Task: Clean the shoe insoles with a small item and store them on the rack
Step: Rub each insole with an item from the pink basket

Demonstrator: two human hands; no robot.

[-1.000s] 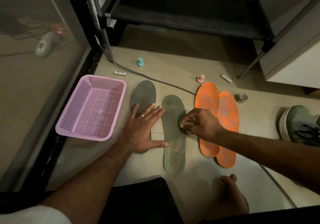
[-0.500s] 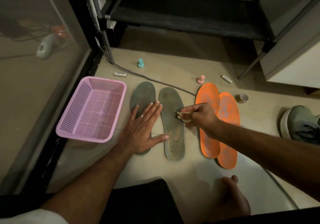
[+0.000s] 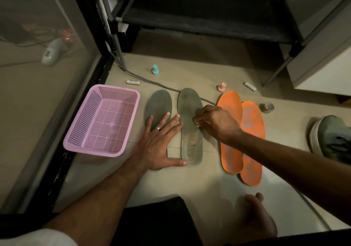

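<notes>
Insoles are counted as four: two grey, two orange. The grey insole just right of the pink basket's neighbouring grey one is rubbed by the right hand, fingers pinched on a small pale item. The left hand is laid flat, fingers spread, apparently to steady both.

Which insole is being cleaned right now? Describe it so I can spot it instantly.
Start at the pink basket on the floor and look right: two grey-green insoles lie side by side, then two orange ones. It is the right grey-green insole, with the right hand pinching a small pale item against it. Unlike its twin, its heel shows worn orange patches.
</notes>
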